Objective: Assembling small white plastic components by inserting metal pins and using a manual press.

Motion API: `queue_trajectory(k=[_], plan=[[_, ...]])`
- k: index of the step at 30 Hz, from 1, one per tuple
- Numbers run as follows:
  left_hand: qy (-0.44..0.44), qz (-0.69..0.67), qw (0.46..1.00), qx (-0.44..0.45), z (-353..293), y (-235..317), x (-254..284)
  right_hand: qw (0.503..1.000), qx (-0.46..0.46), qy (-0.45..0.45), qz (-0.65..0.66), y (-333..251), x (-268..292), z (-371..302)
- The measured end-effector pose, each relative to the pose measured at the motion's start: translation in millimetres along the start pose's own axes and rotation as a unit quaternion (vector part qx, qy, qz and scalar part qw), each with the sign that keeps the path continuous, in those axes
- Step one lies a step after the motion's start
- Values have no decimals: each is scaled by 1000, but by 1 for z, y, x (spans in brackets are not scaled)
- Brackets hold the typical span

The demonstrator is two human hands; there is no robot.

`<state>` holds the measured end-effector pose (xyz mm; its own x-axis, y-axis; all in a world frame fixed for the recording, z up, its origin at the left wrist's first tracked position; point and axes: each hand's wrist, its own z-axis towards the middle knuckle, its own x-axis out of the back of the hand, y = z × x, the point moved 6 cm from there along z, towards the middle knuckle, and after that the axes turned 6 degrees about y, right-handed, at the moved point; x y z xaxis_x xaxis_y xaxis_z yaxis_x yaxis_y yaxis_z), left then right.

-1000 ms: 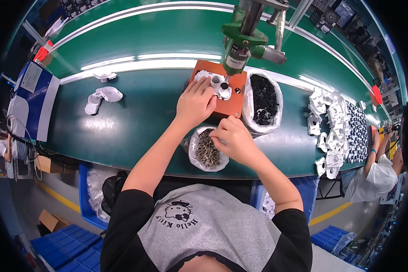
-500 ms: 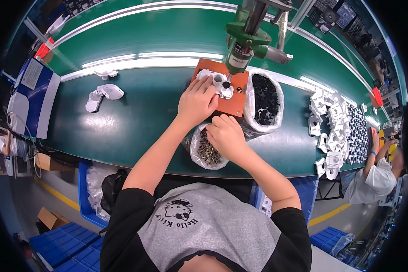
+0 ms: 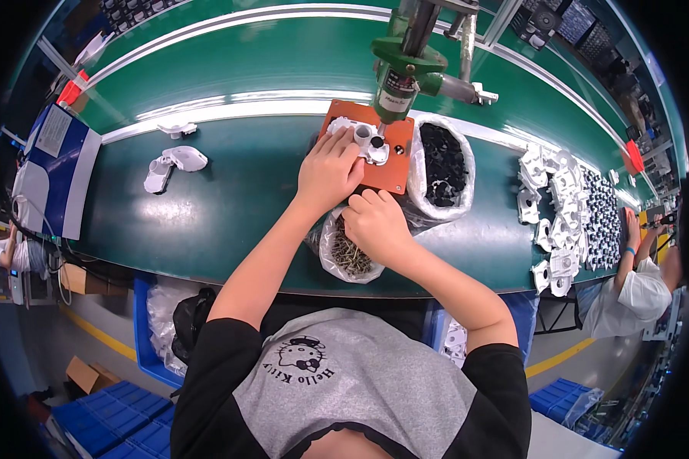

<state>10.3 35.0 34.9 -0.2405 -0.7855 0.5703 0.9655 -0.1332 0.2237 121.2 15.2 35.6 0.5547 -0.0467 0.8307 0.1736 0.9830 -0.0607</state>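
Observation:
A white plastic housing (image 3: 377, 156) lies on an orange fixture plate (image 3: 390, 179), with a small black round part (image 3: 377, 141) on it. My left hand (image 3: 329, 172) holds the housing's left side down, fingers laid across it. Directly above the housing stands the green head of a press or driver machine (image 3: 395, 96), its tip close to the black part. My right hand (image 3: 377, 223) is closed at the edge of a clear bag of screws (image 3: 350, 256), just in front of the plate. Its fingertips are curled out of sight, so what they pinch is hidden.
Right of the plate stands a bag of black parts (image 3: 442, 164). Many white housings (image 3: 563, 222) and rows of small dark parts (image 3: 601, 218) cover the table's right end, near a co-worker (image 3: 641, 294). Loose white parts (image 3: 184, 158) and a blue-and-white machine (image 3: 53, 164) are at left.
The whole view has shifted slightly, so the bench and machine appear a little further left. Both hands keep nearly the same places, the left on the housing and the right by the screw bag.

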Motion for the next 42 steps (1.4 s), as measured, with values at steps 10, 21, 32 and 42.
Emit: queue_trajectory(k=[10,21,32,42], plan=[[6,-1,1000,3,-1,-1,0,1000,11,3,-5,-3,-4,-1],[5,-5,1000,8,-1,-1,0,1000,12,-14,5,-2,-2,0],[5,-10,1000,7,-1,0,1,997,-1,-71,-16,-5,-6,1],[0,-13,1000,11,-1,-2,0,966,-117,-25,229,13,21,3]])
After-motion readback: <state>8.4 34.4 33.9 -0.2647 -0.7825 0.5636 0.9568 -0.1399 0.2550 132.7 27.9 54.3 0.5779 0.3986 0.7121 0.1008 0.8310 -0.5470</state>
